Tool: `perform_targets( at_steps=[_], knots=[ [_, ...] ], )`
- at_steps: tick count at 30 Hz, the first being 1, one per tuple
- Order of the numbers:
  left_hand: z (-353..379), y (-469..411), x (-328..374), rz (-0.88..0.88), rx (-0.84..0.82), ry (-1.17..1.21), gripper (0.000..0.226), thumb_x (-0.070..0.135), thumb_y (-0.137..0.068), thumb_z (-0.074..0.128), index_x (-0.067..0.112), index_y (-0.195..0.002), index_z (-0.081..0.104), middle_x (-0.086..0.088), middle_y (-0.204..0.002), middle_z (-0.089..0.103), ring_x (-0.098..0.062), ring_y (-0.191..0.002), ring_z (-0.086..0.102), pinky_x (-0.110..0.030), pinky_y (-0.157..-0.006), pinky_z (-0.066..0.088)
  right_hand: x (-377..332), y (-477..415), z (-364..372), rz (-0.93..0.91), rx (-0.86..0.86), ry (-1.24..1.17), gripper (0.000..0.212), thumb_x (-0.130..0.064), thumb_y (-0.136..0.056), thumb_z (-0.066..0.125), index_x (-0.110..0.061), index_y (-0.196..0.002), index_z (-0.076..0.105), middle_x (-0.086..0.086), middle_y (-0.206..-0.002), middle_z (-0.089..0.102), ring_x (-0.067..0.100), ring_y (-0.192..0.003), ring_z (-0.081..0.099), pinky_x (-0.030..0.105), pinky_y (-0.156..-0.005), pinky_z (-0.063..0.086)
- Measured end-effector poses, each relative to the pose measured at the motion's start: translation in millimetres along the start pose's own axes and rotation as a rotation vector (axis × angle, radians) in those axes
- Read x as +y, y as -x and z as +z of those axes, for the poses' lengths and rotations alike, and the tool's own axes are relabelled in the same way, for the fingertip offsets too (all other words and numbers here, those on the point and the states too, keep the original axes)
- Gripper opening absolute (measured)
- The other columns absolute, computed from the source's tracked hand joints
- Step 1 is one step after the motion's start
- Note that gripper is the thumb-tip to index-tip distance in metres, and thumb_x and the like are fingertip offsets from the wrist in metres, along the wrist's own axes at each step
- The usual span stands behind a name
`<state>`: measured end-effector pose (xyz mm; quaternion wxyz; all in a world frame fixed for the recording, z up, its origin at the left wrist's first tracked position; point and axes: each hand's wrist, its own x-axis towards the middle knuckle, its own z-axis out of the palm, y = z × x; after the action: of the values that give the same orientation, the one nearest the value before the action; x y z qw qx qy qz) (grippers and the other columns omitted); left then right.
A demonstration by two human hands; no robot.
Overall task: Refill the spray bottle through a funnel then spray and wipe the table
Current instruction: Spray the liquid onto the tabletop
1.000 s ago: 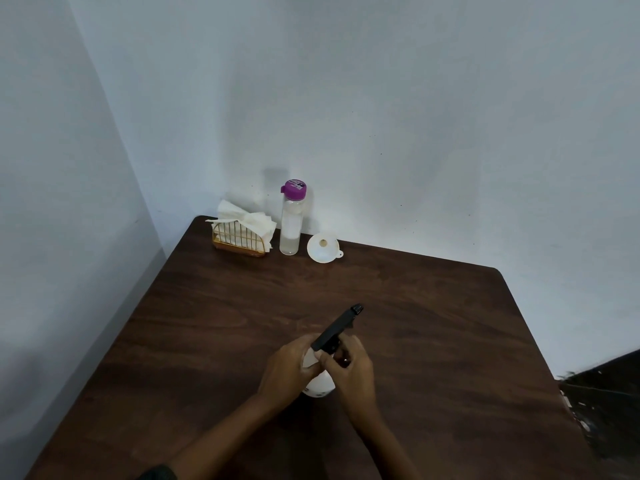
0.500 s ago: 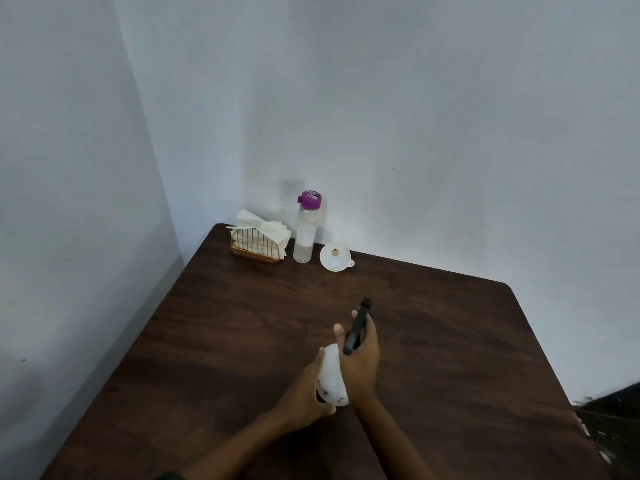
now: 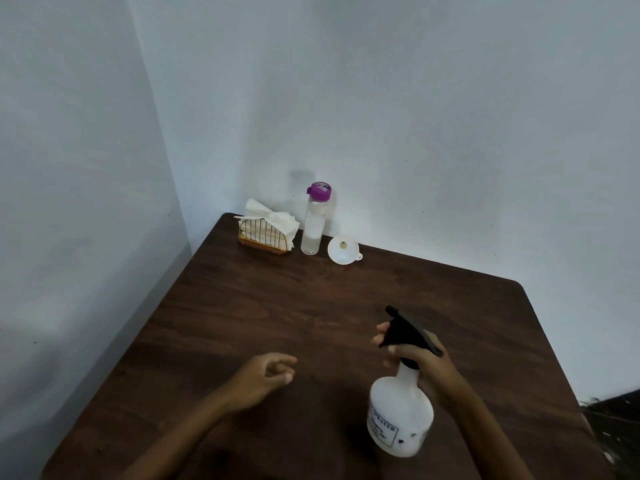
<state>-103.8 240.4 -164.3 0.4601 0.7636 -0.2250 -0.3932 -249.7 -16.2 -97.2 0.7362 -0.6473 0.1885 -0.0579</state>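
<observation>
Over the table (image 3: 277, 306), spray bottle (image 3: 400, 420) neck within right fingers' (image 3: 398, 349) grasp; left fingers (image 3: 282, 374) slack.

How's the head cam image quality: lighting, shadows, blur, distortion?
Head view: dim, bluish, even light with no glare; the water bottle throws a soft shadow up-left on the wall; wide-angle perspective splays the table edges; the label on the spray bottle is slightly smeared.

A plain room corner, most likely in a home; two white painted walls (image 3: 450, 116) meet behind a dark wood-grain desk (image 3: 277, 306); at its far edge stand a wire napkin holder (image 3: 265, 236), a purple-capped water bottle (image 3: 313, 226) and a white funnel (image 3: 341, 250).
</observation>
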Motion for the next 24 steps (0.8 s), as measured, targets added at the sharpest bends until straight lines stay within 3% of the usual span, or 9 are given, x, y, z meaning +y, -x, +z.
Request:
perform_targets(
  at_steps=[5, 9, 11, 13, 18, 22, 24],
  knots=[
    [-27, 10, -20, -0.065, 0.116, 0.021, 0.033, 0.003, -0.087, 0.06, 0.008, -0.119, 0.057, -0.01, -0.108, 0.066, -0.017, -0.1, 0.062, -0.021, -0.086, 0.048, 9, -2, 8, 0.131, 0.008, 0.183, 0.014, -0.008, -0.089, 0.059, 0.003, -0.095, 0.065, 0.014, -0.075, 0.065, 0.02, -0.064, 0.063, 0.029, -0.044, 0.046],
    [-40, 12, -31, -0.092, 0.185, 0.023, 0.033, 0.0, -0.086, 0.059, 0.003, -0.118, 0.057, -0.015, -0.107, 0.066, -0.02, -0.101, 0.062, -0.026, -0.09, 0.047, 18, -8, 20, 0.162, 0.132, 0.336, 0.017, -0.013, -0.089, 0.062, -0.003, -0.075, 0.066, 0.009, -0.06, 0.06, 0.013, -0.049, 0.056, 0.021, -0.044, 0.043],
    [-44, 12, -34, -0.097, 0.198, 0.019, 0.032, 0.0, -0.086, 0.06, 0.003, -0.118, 0.058, -0.013, -0.105, 0.066, -0.02, -0.099, 0.062, -0.028, -0.091, 0.047, 21, -11, 24, 0.175, 0.187, 0.373, 0.019, -0.012, -0.087, 0.064, -0.005, -0.07, 0.065, 0.004, -0.054, 0.057, 0.014, -0.047, 0.052, 0.023, -0.046, 0.043],
    [-47, 11, -36, -0.103, 0.204, 0.026, 0.031, 0.003, -0.085, 0.061, 0.006, -0.117, 0.06, -0.01, -0.104, 0.067, -0.019, -0.099, 0.063, -0.033, -0.093, 0.047, 21, -10, 25, 0.188, 0.13, 0.386, 0.018, -0.012, -0.088, 0.064, -0.004, -0.072, 0.065, 0.005, -0.054, 0.057, 0.013, -0.047, 0.053, 0.022, -0.046, 0.043],
    [-50, 13, -42, -0.128, 0.187, 0.031, 0.029, 0.009, -0.086, 0.063, 0.015, -0.114, 0.061, -0.006, -0.107, 0.066, -0.018, -0.103, 0.062, -0.036, -0.098, 0.048, 14, -6, 22, 0.234, -0.086, 0.415, 0.012, -0.005, -0.09, 0.058, 0.001, -0.096, 0.065, 0.014, -0.079, 0.071, 0.02, -0.066, 0.065, 0.023, -0.043, 0.046],
    [-47, 13, -45, -0.115, 0.19, 0.025, 0.028, 0.009, -0.085, 0.063, 0.015, -0.112, 0.062, -0.002, -0.101, 0.068, -0.011, -0.091, 0.064, -0.024, -0.084, 0.049, 18, -6, 23, 0.208, 0.067, 0.386, 0.014, -0.01, -0.088, 0.062, 0.003, -0.085, 0.065, 0.011, -0.059, 0.059, 0.018, -0.049, 0.056, 0.028, -0.042, 0.042],
    [-46, 13, -45, -0.116, 0.191, 0.032, 0.027, 0.008, -0.085, 0.063, 0.015, -0.111, 0.062, -0.004, -0.102, 0.068, -0.014, -0.093, 0.064, -0.029, -0.089, 0.05, 19, -6, 22, 0.205, 0.095, 0.412, 0.02, -0.012, -0.087, 0.064, 0.007, -0.085, 0.065, 0.01, -0.057, 0.056, 0.018, -0.046, 0.051, 0.031, -0.045, 0.042]
  ],
)
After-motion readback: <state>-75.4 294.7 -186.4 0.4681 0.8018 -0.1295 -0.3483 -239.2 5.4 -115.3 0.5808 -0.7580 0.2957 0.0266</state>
